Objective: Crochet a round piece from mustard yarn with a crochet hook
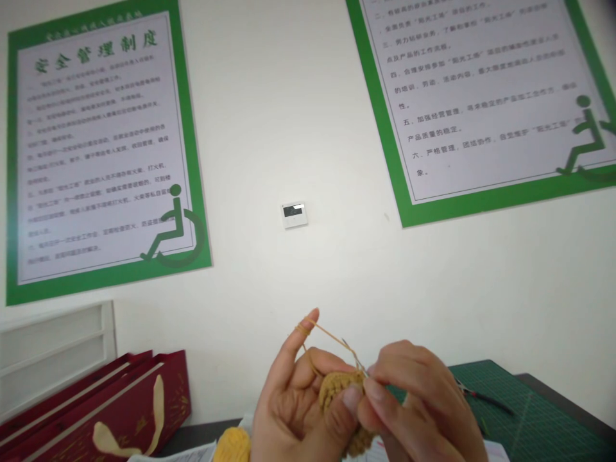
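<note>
My left hand (301,398) pinches a mustard-brown crocheted piece (335,389) between thumb and fingers. Its index finger points up, with yellow-brown yarn (330,334) wound around it. From that finger the strand slopes down to a thin metal crochet hook (357,360). Closed around the hook is my right hand (421,398), its fingertips close to the edge of the crocheted piece. The hook's tip meets the yarn just above the work. Part of the piece is hidden behind my left thumb and right fingers.
A yellow yarn ball (232,445) lies left of my hands. Dark red gift bags (166,385) stand farther left. At right, pliers with dark handles (491,401) lie on a green cutting mat (539,417). Papers lie under my hands. Posters and a small white panel (294,216) hang on the wall.
</note>
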`<state>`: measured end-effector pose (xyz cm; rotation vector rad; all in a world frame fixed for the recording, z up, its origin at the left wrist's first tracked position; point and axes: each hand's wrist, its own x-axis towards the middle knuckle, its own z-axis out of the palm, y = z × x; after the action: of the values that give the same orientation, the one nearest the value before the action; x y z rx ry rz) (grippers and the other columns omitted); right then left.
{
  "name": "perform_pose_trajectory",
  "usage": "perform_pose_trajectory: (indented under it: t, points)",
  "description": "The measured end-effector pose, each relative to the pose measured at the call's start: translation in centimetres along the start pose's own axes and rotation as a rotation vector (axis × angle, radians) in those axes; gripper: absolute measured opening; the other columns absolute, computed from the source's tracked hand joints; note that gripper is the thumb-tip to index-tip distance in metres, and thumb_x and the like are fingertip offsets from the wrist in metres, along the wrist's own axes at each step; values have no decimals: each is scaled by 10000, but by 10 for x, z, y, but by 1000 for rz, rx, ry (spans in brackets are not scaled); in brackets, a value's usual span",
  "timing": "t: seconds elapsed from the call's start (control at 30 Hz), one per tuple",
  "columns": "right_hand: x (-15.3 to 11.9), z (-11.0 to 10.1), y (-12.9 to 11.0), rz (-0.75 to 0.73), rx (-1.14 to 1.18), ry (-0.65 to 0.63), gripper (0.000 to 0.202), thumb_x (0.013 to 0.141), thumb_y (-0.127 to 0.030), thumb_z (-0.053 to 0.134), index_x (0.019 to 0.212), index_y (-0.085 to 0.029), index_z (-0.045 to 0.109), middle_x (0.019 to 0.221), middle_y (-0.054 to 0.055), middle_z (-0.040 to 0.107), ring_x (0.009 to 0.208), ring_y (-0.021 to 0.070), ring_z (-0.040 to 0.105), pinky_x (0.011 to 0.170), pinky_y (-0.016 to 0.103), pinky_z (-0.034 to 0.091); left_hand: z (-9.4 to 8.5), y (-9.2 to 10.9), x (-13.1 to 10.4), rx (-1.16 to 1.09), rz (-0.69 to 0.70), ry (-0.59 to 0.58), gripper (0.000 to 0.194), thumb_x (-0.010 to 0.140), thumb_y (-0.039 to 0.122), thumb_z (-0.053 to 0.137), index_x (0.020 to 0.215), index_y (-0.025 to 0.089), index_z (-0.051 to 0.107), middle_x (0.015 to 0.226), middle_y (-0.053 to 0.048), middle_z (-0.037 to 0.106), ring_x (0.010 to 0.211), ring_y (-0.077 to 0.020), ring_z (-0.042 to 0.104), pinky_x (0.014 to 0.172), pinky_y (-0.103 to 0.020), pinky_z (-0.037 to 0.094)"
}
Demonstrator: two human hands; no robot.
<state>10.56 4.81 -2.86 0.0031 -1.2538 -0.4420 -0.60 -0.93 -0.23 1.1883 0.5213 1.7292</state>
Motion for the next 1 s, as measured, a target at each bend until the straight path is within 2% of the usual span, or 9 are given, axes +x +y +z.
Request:
perform_pose_trajectory:
  t: [0.13, 0.2, 0.3, 0.43, 0.57, 0.67, 0.73, 0.83, 1.0]
  points:
    - [-3, 9, -6, 200, 290, 142, 180, 932, -186, 608, 1088, -246, 676, 718, 20, 634, 613, 169, 569, 513, 323, 480, -8, 3, 5, -169, -246, -152, 735, 621, 161, 912, 1311, 204, 663, 750, -18, 688, 603, -105, 623, 593, -210, 499]
    - [0, 15, -9, 477, 509, 239, 64, 950, -284, 606, 962, -252, 660, 683, -3, 578, 604, 159, 543, 498, 300, 458, -9, 4, 7, -184, -248, -195, 734, 646, 140, 895, 1334, 209, 648, 754, -12, 681, 565, -82, 594, 565, -201, 480]
    - [6, 16, -12, 594, 632, 152, 106, 963, -323, 582, 907, -246, 630, 654, -20, 529, 591, 148, 518, 473, 272, 436, -7, 4, 5, -175, -182, -208, 783, 666, 118, 880, 1383, 266, 604, 782, -8, 683, 540, -77, 571, 516, -200, 442]
    - [8, -1, -7, 241, 217, 25, 135, 883, -97, 627, 967, -195, 665, 710, 8, 619, 607, 139, 553, 497, 276, 476, -3, 2, 0, -83, -57, -123, 833, 699, 136, 867, 1425, 374, 535, 800, -8, 709, 638, -127, 637, 619, -245, 494]
    - [0, -5, -1, -173, -189, 14, 140, 771, -4, 706, 805, -140, 708, 770, 27, 682, 674, 136, 595, 550, 274, 519, -4, 4, 0, -81, -120, -121, 730, 702, 113, 857, 1366, 296, 616, 825, -40, 729, 611, -115, 629, 609, -237, 491]
    - [-4, 13, -5, -92, 14, 263, 104, 928, -146, 608, 887, -149, 704, 698, 19, 636, 599, 127, 533, 468, 264, 440, -8, 6, 4, -231, -297, -206, 640, 678, 108, 865, 1288, 197, 689, 807, -49, 697, 658, -117, 628, 637, -228, 494]
    - [-4, 25, -11, 265, 282, 346, 114, 951, -162, 575, 967, -196, 683, 689, 9, 604, 578, 138, 508, 485, 289, 434, -10, 7, 7, -283, -318, -266, 659, 683, 90, 856, 1308, 193, 674, 748, -18, 658, 632, -98, 608, 646, -223, 489]
    - [-1, 30, -20, 606, 718, 292, 79, 947, -312, 604, 913, -252, 642, 660, -26, 499, 567, 137, 469, 477, 270, 400, -12, 8, 8, -256, -252, -327, 779, 712, 71, 833, 1420, 255, 565, 717, 8, 638, 580, -81, 579, 593, -202, 459]
    - [2, 10, -20, 788, 910, 204, 169, 999, -385, 497, 945, -271, 610, 663, -8, 543, 621, 148, 501, 564, 281, 415, -13, 8, 7, -205, -216, -353, 877, 700, 123, 851, 1478, 291, 483, 777, -34, 693, 609, -115, 598, 584, -211, 446]
